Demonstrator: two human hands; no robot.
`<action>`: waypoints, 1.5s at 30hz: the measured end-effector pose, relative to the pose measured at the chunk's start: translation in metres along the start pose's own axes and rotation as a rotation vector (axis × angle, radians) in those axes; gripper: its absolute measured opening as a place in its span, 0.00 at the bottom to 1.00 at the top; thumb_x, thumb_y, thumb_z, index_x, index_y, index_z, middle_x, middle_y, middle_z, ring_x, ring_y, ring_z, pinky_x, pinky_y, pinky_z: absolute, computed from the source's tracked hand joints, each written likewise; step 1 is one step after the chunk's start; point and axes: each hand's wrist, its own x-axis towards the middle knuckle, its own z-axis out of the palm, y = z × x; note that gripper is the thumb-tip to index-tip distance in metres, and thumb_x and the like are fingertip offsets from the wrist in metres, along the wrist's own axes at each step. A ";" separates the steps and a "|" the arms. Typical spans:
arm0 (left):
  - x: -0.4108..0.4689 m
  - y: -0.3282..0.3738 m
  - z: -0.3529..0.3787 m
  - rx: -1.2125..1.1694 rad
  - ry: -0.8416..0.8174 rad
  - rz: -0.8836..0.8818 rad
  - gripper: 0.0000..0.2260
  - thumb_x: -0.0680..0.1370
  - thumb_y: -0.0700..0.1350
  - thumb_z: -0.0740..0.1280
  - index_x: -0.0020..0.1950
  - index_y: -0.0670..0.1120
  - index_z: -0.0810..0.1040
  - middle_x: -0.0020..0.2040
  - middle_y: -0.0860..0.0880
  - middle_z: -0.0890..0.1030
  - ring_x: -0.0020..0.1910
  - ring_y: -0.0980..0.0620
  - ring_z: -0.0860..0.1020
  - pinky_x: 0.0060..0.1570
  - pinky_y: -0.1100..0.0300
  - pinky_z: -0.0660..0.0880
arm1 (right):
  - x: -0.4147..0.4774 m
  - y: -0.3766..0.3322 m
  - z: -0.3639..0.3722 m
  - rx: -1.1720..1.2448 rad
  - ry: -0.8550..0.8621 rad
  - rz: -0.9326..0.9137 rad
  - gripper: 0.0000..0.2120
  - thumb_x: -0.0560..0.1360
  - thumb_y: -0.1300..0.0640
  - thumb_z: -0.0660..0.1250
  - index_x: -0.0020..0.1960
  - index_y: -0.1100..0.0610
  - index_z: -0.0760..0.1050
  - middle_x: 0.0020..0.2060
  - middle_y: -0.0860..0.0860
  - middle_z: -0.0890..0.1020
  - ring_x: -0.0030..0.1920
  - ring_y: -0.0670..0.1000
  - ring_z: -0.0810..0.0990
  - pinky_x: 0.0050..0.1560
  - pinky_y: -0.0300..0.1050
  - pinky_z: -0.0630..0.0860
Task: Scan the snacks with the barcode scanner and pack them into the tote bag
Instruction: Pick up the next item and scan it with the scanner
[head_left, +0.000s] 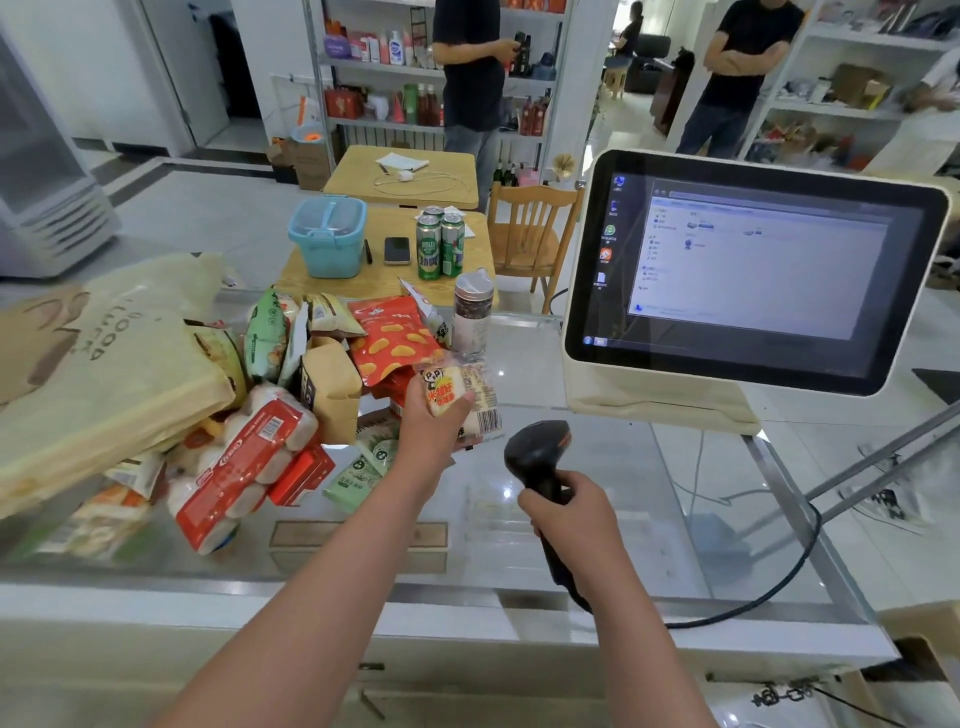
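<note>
My left hand (428, 421) grips a clear snack packet (467, 400) with yellow-orange print and holds it above the glass counter (649, 519), its barcode end turned to the right. My right hand (571, 519) grips the handle of a black barcode scanner (540, 452), whose head sits just below and right of the packet. A pile of snacks (291, 405) lies left of my hands: a red chip bag (389, 338), a brown paper bag (330, 389), a red-wrapped multipack (244, 467) and green packets. The beige tote bag (104, 374) slumps at the far left, partly over the pile.
A white touchscreen terminal (753, 270) stands at the right of the counter, with the scanner's black cable (769, 592) looping before it. A lidded jar (471, 317) stands behind the snacks. Beyond are a wooden table (384, 275) with cans, a phone and a teal bin, shelves, and people standing.
</note>
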 end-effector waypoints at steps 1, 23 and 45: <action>-0.001 -0.001 -0.002 0.005 0.009 0.001 0.18 0.78 0.40 0.68 0.65 0.50 0.68 0.59 0.46 0.78 0.52 0.49 0.81 0.34 0.63 0.78 | 0.002 0.003 0.002 -0.021 -0.018 0.003 0.12 0.71 0.55 0.69 0.54 0.53 0.74 0.43 0.51 0.80 0.42 0.50 0.79 0.40 0.42 0.73; -0.044 0.050 -0.115 0.200 0.102 -0.080 0.27 0.73 0.61 0.66 0.71 0.60 0.67 0.69 0.59 0.70 0.66 0.53 0.70 0.65 0.44 0.70 | -0.015 -0.054 0.106 0.443 -0.288 -0.094 0.14 0.76 0.48 0.68 0.60 0.50 0.76 0.46 0.45 0.84 0.47 0.48 0.84 0.51 0.49 0.81; 0.009 0.053 -0.497 1.400 0.033 0.450 0.24 0.63 0.54 0.79 0.58 0.56 0.80 0.61 0.50 0.79 0.60 0.44 0.76 0.55 0.46 0.71 | -0.094 -0.143 0.391 0.557 -0.111 0.065 0.11 0.75 0.61 0.69 0.56 0.65 0.75 0.48 0.57 0.82 0.38 0.56 0.82 0.42 0.48 0.80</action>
